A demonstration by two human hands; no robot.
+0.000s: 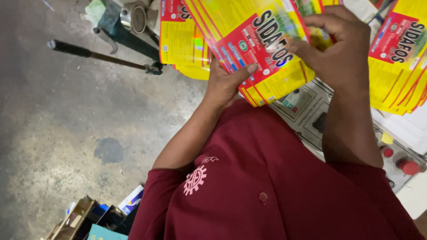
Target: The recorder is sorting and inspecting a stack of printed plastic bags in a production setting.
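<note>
Left hand (224, 84) grips the stack of yellow-and-red labels (258, 49) from below, thumb pressed on top. Right hand (338, 53) curls its fingers (307, 46) over the stack's upper edge. More labels (398, 62) lie right, above a control panel (307, 111).

The stack of labels (262, 44) in the grip of the left hand (224, 82) and right hand (336, 49) is bright yellow with a slanted red panel, dark lettering, thin red stripes and small blue and green marks. More labels (398, 58) to the right of the grip share that yellow and red. The shirt (267, 186) below is maroon with a pale pink cogwheel emblem. The control panel (307, 113) is off-white with red knobs (407, 166). The floor (66, 124) is mottled grey.
</note>
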